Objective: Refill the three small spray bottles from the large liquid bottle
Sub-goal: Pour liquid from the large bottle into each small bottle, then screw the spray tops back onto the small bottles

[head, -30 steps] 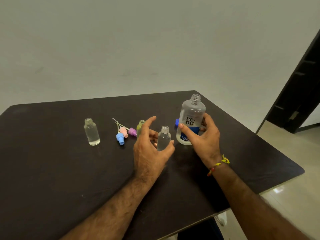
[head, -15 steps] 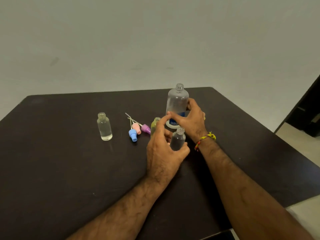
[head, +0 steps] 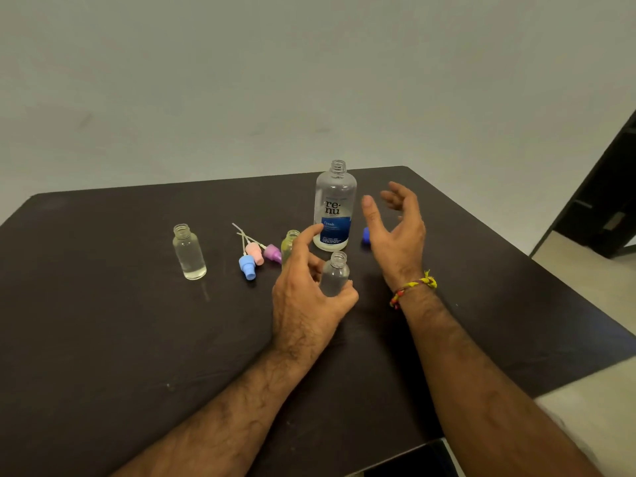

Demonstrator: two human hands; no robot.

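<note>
On the table (head: pixel 103 339), the large bottle (head: pixel 335 208) stands upright toward the far edge, right of centre. Just in front of it stands a small bottle (head: pixel 334 275), with the left hand (head: pixel 306 297) around its near side. A second small bottle (head: pixel 290 243) stands behind that hand, left of the large bottle. Three spray heads (head: pixel 256 256) lie together left of it, stems pointing to the far edge. Further left, apart, stands the third small bottle (head: pixel 188 252). The right hand (head: pixel 395 232) hovers right of the large bottle, not touching it; a cap (head: pixel 366 234) lies behind it.
</note>
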